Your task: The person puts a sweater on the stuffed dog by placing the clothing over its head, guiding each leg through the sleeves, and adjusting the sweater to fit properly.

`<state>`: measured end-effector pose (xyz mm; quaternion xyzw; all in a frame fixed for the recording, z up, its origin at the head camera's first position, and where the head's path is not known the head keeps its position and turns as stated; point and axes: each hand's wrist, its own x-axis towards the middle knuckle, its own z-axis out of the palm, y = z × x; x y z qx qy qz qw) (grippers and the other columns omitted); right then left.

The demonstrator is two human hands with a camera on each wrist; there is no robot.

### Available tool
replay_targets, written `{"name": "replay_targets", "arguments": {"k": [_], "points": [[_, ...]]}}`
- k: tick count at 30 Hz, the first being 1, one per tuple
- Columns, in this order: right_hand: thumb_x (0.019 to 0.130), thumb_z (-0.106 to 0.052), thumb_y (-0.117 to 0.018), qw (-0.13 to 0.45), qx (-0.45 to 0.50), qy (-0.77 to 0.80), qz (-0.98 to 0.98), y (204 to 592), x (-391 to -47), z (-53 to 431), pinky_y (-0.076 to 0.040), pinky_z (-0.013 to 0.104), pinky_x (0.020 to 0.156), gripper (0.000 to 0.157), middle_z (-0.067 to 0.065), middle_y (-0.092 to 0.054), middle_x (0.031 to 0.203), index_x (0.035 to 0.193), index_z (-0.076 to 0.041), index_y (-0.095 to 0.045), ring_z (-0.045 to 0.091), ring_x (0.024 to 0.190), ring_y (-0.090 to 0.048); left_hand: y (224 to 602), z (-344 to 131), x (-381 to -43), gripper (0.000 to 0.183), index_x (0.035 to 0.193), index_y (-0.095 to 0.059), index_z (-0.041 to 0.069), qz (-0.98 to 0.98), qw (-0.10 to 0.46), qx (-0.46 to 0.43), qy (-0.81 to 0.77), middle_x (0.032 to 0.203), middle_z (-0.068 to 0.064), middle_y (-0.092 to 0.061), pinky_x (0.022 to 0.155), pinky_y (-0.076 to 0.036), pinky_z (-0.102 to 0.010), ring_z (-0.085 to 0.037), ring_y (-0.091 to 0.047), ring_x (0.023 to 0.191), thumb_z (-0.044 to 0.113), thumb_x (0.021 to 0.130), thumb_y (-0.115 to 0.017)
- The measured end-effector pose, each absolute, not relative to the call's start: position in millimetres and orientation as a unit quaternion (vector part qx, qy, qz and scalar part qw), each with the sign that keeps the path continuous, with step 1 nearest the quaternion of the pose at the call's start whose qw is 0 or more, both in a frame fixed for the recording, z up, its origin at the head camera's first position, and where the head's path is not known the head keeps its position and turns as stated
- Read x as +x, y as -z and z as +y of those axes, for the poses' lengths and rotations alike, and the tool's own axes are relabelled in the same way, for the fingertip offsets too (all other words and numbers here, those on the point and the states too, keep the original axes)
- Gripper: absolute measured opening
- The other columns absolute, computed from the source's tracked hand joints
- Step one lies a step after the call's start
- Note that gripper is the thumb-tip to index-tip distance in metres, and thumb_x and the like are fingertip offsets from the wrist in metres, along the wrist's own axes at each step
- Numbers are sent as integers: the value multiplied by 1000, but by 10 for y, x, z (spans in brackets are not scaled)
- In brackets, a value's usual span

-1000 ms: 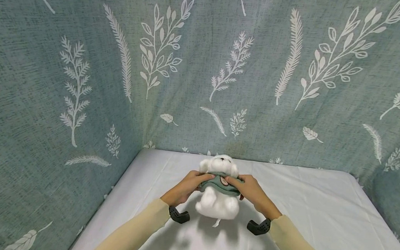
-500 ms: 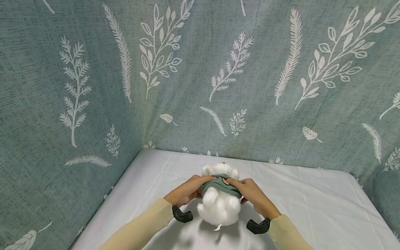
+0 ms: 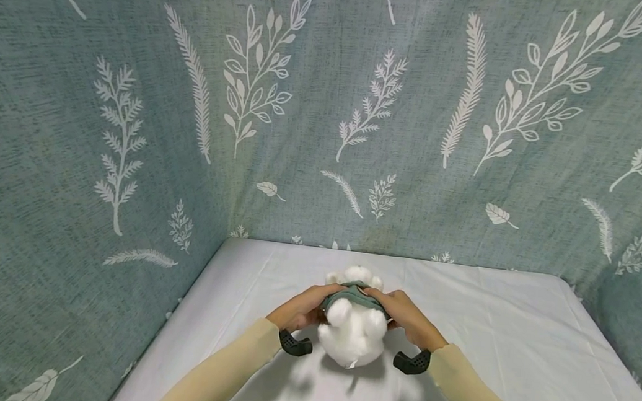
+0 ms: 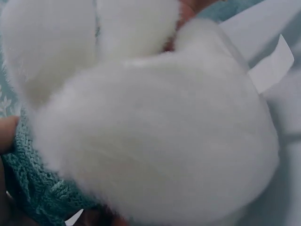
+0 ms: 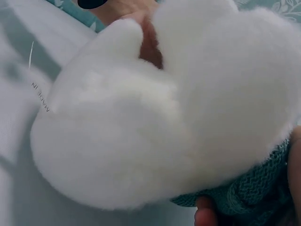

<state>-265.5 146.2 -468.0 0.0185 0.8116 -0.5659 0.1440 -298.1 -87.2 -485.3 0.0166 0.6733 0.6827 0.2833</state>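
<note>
A white plush toy (image 3: 351,339) with a green knitted sweater (image 3: 355,294) is held between both hands, its head tipped away and its rounded bottom facing the head camera. My left hand (image 3: 303,306) grips its left side, thumb over the sweater's front. On the other side my right hand (image 3: 407,315) grips it the same way, the two thumbs almost meeting. Fluffy white fur (image 4: 160,136) fills most of the left wrist view, with a small white tag (image 4: 273,66) sticking out. Printed letters show on that tag (image 5: 40,96) in the right wrist view. The fingers behind the toy are mostly hidden.
A white cloth (image 3: 490,336) covers the table. Green curtains (image 3: 328,101) with white leaf prints stand behind it and along the left and right sides. Each wrist wears a black camera mount (image 3: 295,344).
The toy has tilted back and come slightly nearer, so its face has gone out of sight and its bottom shows more. Both hands keep their grip.
</note>
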Motion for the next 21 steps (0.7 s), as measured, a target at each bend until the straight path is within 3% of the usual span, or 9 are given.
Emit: {"name": "replay_targets", "arguments": {"k": [8,13,18,21], "points": [[93,-64,-63,162,25,575,802,4779,-2680,1466,-57,37,70,60,6,-72,92,95,-5,-75,20,78,-68,4936,-881,-2968,58,140,-55,-1,663,293,5,-688,134,-18,-58,98,-50,-45,-32,-60,117,43,102,-58],[92,-64,-64,173,40,580,795,4837,-2697,1471,-55,36,68,58,6,-70,88,92,-7,-75,20,76,-65,4973,-887,-2947,63,144,-50,-3,669,295,-9,-682,138,-20,-55,102,-48,-49,-34,-58,122,44,103,-56],[92,-66,-64,171,34,579,796,4861,-2711,1478,-55,35,67,59,5,-70,88,93,-7,-75,20,77,-65,4983,-902,-2960,60,139,-55,-3,672,293,5,-680,134,-18,-58,101,-49,-47,-32,-60,121,43,102,-57],[93,-67,-61,169,19,571,803,4857,-2701,1496,-54,34,65,61,5,-69,84,93,-8,-75,19,73,-63,4958,-934,-2981,51,124,-66,-2,699,281,24,-657,119,-14,-66,91,-54,-40,-26,-66,106,43,100,-60]]}}
